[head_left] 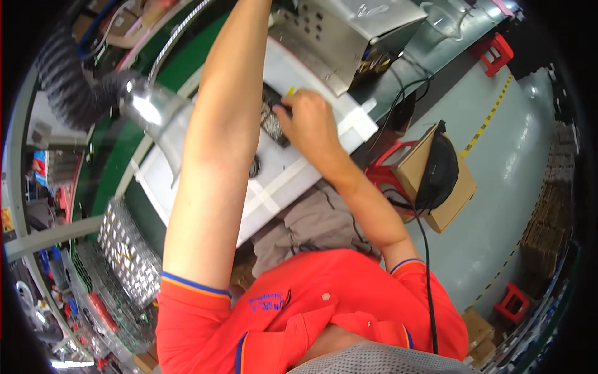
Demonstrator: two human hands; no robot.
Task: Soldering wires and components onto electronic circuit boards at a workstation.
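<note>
My left arm [218, 137] reaches up across the white worktop, and its hand lies beyond the top edge of the view. My right hand [310, 124] is over the worktop, fingers curled, thumb and forefinger drawn together. A small dark item seems to sit at its fingertips; I cannot make out what it is. A bit of yellow [290, 91] shows just above these fingers. Right beside the hand is a dark tray [272, 128] of small silvery pieces, partly hidden by my left arm. A small dark round object [255, 166] peeks out by that forearm.
The white worktop [280, 181] has tape strips across it. A perforated metal housing [336, 37] with cables stands at its far side. A clear hood [156, 112] on a black ribbed hose hangs at left. Right of me are a cardboard box [414, 162], a black bag [440, 174] and red stools [495, 55].
</note>
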